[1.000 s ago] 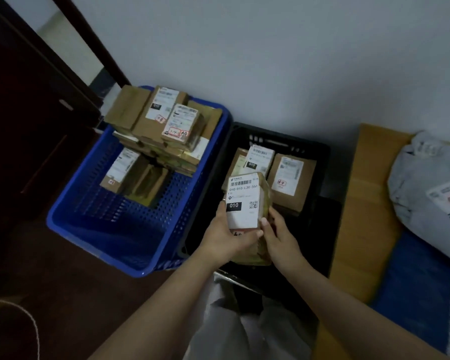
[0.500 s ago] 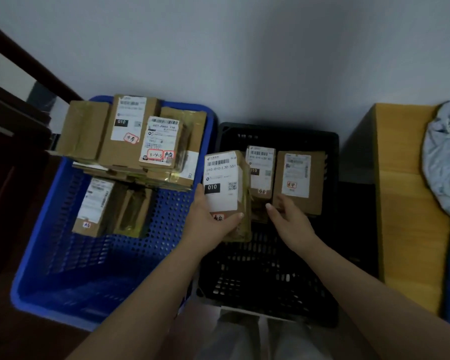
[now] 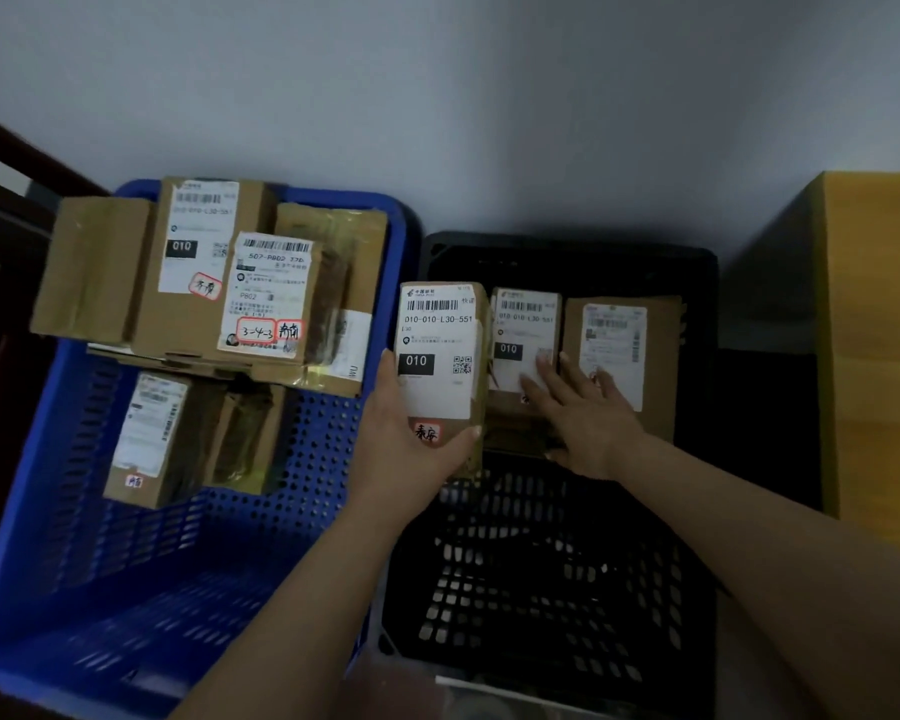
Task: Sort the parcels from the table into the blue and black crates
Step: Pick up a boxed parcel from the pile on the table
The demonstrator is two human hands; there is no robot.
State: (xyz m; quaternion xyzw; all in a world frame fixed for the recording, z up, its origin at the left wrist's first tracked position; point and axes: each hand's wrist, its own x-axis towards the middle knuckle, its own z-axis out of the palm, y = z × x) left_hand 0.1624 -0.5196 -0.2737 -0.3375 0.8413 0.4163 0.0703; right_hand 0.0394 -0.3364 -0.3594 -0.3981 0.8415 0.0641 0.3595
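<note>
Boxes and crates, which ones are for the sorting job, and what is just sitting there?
For the job:
- brown cardboard parcel held by left hand
- right hand
- blue plastic crate
- black plastic crate

Just there:
- yellow wooden table
- grey wall

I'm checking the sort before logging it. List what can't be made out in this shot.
Head view only:
- Small print on the white label of the brown cardboard parcel in the left hand: too small.
- Middle brown parcel in the black plastic crate: partly behind the right hand, label blurred.
- Blue plastic crate: cut off by the bottom edge.
</note>
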